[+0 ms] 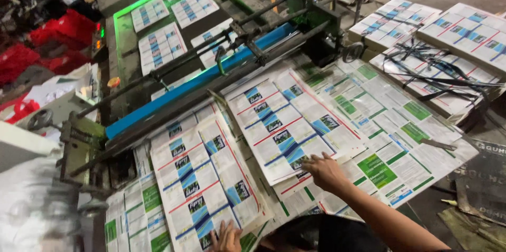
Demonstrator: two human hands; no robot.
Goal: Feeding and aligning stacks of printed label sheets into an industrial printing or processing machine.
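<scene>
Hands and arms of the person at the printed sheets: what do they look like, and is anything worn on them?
Both hands are bare, with no gloves. The right hand has a bare forearm with no sleeve, watch or band visible. Only the fingers of the left hand show at the frame's bottom edge; no ring is visible.

Two bare hands, right hand [322, 170], left hand [226, 236], unsleeved right forearm, no gloves

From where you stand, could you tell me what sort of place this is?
Probably a print shop: a sheet-fed machine with rollers, printed sheets under the right hand, and stacked sheets nearby.
</scene>
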